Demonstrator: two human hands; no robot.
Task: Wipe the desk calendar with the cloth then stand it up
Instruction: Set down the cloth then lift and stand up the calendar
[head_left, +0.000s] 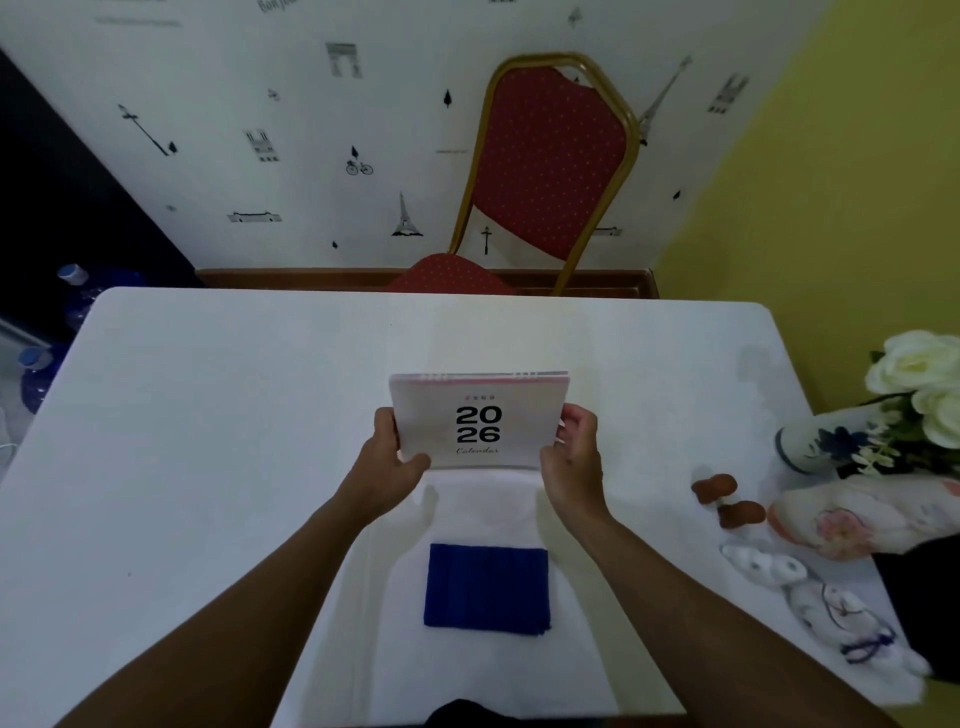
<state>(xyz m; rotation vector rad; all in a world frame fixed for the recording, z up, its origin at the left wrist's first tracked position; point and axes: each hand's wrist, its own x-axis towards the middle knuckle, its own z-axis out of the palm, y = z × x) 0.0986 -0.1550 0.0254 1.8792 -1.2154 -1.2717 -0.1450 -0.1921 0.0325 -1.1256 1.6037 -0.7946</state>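
- Two hands hold the desk calendar (479, 422) by its side edges: the left hand (390, 458) has its grip closed on the near-left corner, thumb on the cover, and the right hand (574, 453) has its grip closed on the right edge.
- Its cover, printed "2026 Calendar", faces the camera, with the spiral binding along the far top edge. It sits at the middle of the white counter (208, 441); whether its lower edge rests on the surface or is lifted clear, I cannot tell.
- Folded square, the blue cloth (487, 588) lies flat on the near side of the counter, between the forearms, apart from the calendar and touched by neither hand.
- My reading is that this is either the pick-up before wiping or the final standing-up; one view does not settle it. With the cloth lying neatly folded and untouched, wiping looks not yet begun.
- If so, the next move calls for one hand to let go and reach near for the cloth while the other steadies the calendar, then strokes across the cover.
- Standing it up afterwards calls for spreading the base so it holds upright, clear of the vase of white flowers (810, 447) and the small ornaments (727, 501) at the right.
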